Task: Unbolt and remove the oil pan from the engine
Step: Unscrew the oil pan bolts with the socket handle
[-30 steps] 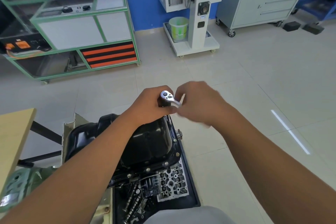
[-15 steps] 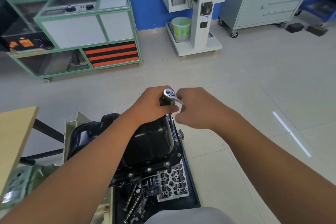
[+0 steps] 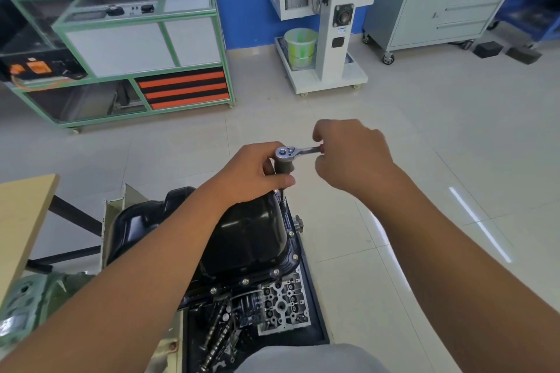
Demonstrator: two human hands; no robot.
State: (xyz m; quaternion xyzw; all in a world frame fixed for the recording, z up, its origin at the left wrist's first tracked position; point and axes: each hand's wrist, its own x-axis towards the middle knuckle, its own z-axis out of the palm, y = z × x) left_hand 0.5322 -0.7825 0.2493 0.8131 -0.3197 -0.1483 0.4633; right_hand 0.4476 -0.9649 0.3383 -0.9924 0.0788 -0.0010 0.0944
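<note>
The left hand (image 3: pixel 251 172) grips the ratchet (image 3: pixel 285 153) extension; the right hand (image 3: pixel 351 154) holds its handle. The black oil pan (image 3: pixel 248 236) sits bolted on the engine. The socket, seemingly on a far-edge bolt, could slip if tilted.

Both bare forearms reached forward, converging. The left hand (image 3: pixel 253 172) was curled, thumb wrapped across the front, gripping the ratchet (image 3: pixel 286 160) below its head. The right hand (image 3: pixel 351 154) was fisted round its handle, knuckles up.
</note>
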